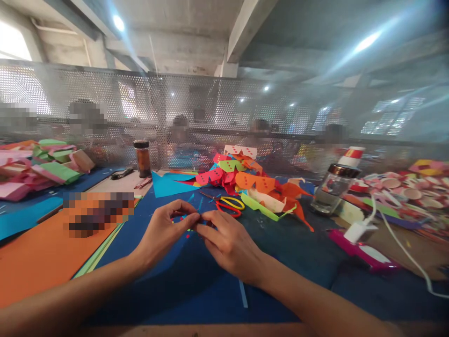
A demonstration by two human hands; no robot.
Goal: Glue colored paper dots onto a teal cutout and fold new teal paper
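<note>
My left hand (159, 229) and my right hand (229, 241) meet above a dark blue surface (140, 299), thumbs and forefingers pinched together. Whatever lies between the fingertips is too small and covered to make out. Tiny coloured bits lie under the left fingers. Just beyond my right hand rest scissors (229, 206) with red and yellow handles. A heap of cut and folded paper pieces (254, 181) in orange, red, green and white sits farther back. Bright blue paper (170, 186) lies behind my left hand. One narrow light-blue strip (243, 295) is nearer to me, below my right wrist.
Orange sheets (45, 255) are stacked on the left, with a blurred-out patch over them. A dark-capped bottle (143, 160) and a glass jar (329, 189) stand farther back. A pink power strip (368, 255) with a white plug lies right. Behind a perforated screen (210, 93) sit several people.
</note>
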